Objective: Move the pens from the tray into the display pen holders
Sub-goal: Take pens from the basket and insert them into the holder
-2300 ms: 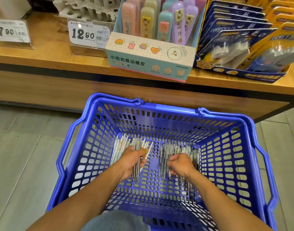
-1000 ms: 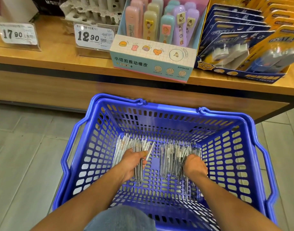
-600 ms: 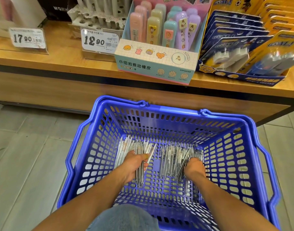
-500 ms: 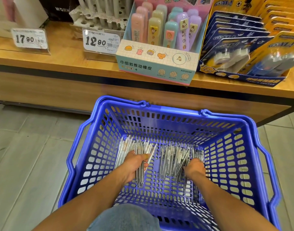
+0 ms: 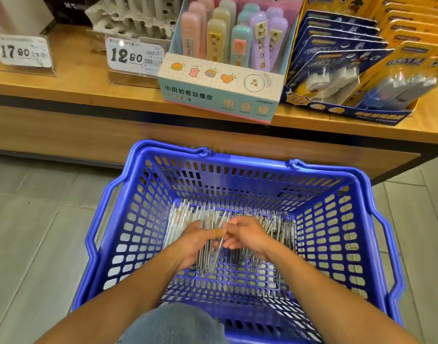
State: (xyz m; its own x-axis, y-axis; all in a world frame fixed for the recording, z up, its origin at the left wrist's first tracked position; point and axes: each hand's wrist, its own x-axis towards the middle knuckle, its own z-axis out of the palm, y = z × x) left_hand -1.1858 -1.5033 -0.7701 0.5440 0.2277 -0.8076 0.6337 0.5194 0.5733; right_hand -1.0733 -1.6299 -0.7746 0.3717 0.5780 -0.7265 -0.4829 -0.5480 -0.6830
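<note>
A grey tiled floor (image 5: 34, 244) runs up to a wooden counter (image 5: 84, 85) with a dark strip under its front edge. On the counter stand two price tags, one reading 17.90 (image 5: 20, 52) and one reading 12.80 (image 5: 136, 55), a grey perforated pen holder (image 5: 136, 21) behind the second tag, a pastel carton of push erasers (image 5: 220, 88) and a blue-and-yellow box of blister-packed goods (image 5: 356, 70) to its right. A blue slotted plastic basket (image 5: 337, 244) sits on the floor just in front of the counter, its handles folded down along the rim. The pens (image 5: 280, 229) lie flat on the basket floor toward its far wall, packed side by side, long axes running roughly from the person toward the counter; which end is the tip cannot be told. Both bare forearms reach down into the basket from the near edge and meet at its middle. The left hand (image 5: 193, 242) has its grip curled round a bundle of pens (image 5: 205, 256), whose lower ends point back toward the person. The right hand (image 5: 247, 235) sits just beside it, fingers bent toward the left hand, pinching a single pen (image 5: 219, 249) at the edge of that bundle. A denim-covered knee (image 5: 173, 324) shows at the bottom edge.
</note>
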